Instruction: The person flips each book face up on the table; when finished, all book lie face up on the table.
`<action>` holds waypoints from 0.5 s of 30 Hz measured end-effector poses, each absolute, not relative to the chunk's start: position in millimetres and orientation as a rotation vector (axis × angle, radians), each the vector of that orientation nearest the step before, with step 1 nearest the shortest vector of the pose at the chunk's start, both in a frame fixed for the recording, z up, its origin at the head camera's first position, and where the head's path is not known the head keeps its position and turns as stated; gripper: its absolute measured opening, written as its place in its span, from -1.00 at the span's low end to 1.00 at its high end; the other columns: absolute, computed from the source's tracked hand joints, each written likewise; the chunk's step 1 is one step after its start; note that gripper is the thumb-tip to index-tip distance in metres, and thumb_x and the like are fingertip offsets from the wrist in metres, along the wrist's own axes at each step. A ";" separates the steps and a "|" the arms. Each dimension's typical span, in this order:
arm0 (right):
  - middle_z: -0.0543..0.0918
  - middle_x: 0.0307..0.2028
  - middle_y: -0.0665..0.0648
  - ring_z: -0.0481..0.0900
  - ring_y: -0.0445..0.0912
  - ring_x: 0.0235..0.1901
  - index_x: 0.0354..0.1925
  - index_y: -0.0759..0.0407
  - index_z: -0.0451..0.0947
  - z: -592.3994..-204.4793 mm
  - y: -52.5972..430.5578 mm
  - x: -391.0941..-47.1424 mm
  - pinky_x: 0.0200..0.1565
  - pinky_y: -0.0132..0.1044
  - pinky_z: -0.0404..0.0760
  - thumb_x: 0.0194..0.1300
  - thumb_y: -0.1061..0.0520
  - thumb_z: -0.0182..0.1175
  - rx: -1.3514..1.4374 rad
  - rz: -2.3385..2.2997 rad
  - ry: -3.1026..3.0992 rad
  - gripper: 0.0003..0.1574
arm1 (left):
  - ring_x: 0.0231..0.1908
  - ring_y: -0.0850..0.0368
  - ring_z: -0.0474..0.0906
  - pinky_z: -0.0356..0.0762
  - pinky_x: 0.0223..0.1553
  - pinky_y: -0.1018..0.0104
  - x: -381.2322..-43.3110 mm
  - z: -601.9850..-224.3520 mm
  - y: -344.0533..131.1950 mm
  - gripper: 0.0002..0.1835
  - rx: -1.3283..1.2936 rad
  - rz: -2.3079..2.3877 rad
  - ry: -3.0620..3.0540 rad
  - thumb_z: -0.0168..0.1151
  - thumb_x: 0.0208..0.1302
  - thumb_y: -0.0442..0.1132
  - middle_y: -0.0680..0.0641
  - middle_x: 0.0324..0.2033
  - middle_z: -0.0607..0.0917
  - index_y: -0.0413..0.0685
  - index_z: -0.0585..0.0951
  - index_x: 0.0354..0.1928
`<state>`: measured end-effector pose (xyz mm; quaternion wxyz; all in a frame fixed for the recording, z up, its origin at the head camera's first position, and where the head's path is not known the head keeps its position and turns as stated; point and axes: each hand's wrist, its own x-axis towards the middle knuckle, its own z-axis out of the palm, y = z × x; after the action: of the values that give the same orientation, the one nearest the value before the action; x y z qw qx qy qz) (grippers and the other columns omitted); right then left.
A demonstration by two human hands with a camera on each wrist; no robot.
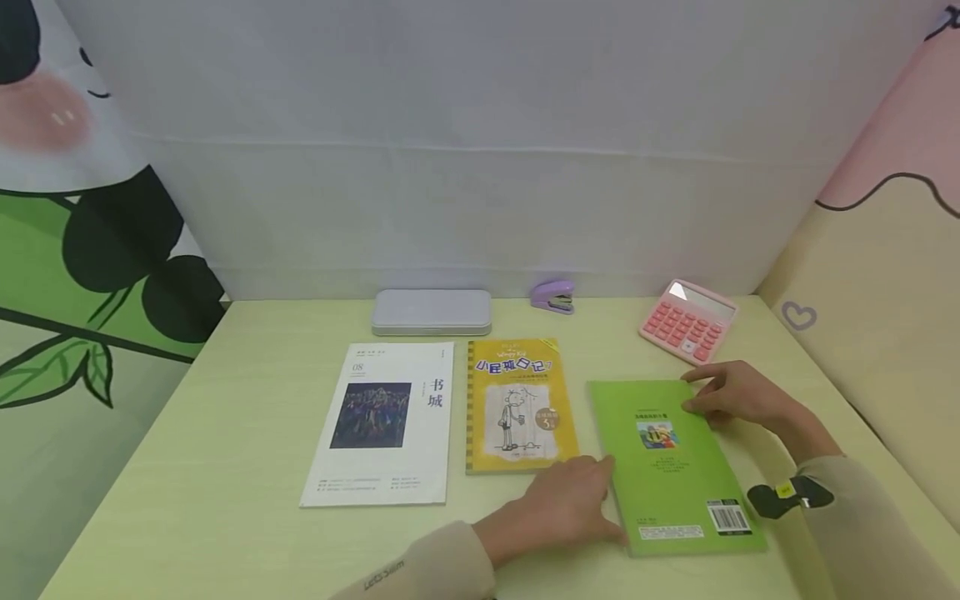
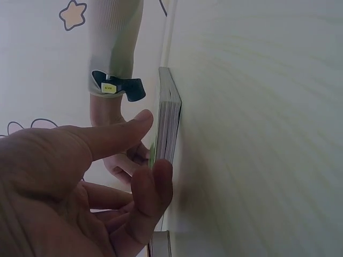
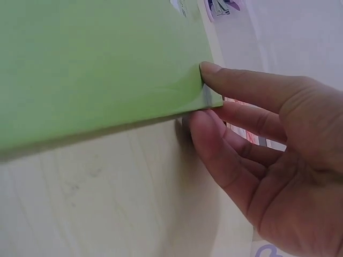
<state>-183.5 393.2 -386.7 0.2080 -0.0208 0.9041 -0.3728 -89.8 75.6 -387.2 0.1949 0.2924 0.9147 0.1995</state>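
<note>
On the desk [image 1: 225, 450], the green book [image 1: 667, 492] is pinched at a corner by the right hand [image 1: 741, 395]; its opposite edge is perhaps touched by the relaxed left hand [image 1: 558, 507]. Even handling is advised.

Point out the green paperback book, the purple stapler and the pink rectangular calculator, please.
Green paperback book [image 1: 670, 477], head view: cover's middle.
Purple stapler [image 1: 551, 292], head view: top arm.
Pink rectangular calculator [image 1: 684, 326], head view: keypad.

The head view looks forward and down from above the green book [image 1: 663, 492]; the left wrist's faces its page edges [image 2: 169, 126], low and close; the right wrist's closely faces its far right corner [image 3: 210, 98]. All three share the book.
</note>
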 end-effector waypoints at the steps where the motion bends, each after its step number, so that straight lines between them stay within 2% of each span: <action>1: 0.76 -0.22 0.20 0.68 -0.08 -0.40 0.39 0.59 0.35 -387.2 392.9 -183.3 -0.32 -0.27 0.71 0.34 0.12 0.45 -0.050 -1.042 2.514 -0.13 | -0.41 0.31 0.42 0.43 -0.36 0.47 -89.7 -387.4 75.4 -0.29 0.818 0.553 2.566 0.65 0.00 0.23 0.18 -0.34 0.58 0.06 0.61 0.12; 6: 0.76 -0.28 0.15 0.68 -0.10 -0.45 0.42 0.58 0.31 -390.3 392.8 -181.9 -0.34 -0.26 0.71 0.37 0.14 0.42 -0.020 -1.073 2.489 -0.13 | -0.32 0.29 0.49 0.52 -0.26 0.44 -87.8 -389.7 76.6 -0.17 0.811 0.518 2.583 0.67 -0.05 0.25 0.13 -0.20 0.67 0.04 0.60 0.23; 11: 0.74 -0.25 0.17 0.67 -0.10 -0.44 0.44 0.59 0.29 -391.8 392.4 -180.7 -0.34 -0.26 0.72 0.39 0.13 0.40 -0.011 -1.062 2.495 -0.12 | -0.23 0.28 0.55 0.58 -0.16 0.42 -84.1 -391.3 79.1 -0.05 0.802 0.512 2.596 0.68 -0.05 0.22 0.09 -0.03 0.69 -0.01 0.54 0.37; 15: 0.73 -0.21 0.20 0.67 -0.09 -0.42 0.43 0.61 0.29 -391.0 390.8 -179.2 -0.33 -0.25 0.73 0.39 0.13 0.41 -0.018 -1.058 2.504 -0.11 | -0.24 0.28 0.55 0.58 -0.17 0.43 -81.6 -391.2 80.4 -0.01 0.783 0.521 2.602 0.68 -0.05 0.20 0.08 0.00 0.68 -0.02 0.51 0.41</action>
<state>-179.2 390.8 -391.0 0.2100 -0.0066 0.9006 -0.3805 -81.6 80.4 -391.2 0.1862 0.2781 0.9240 0.1851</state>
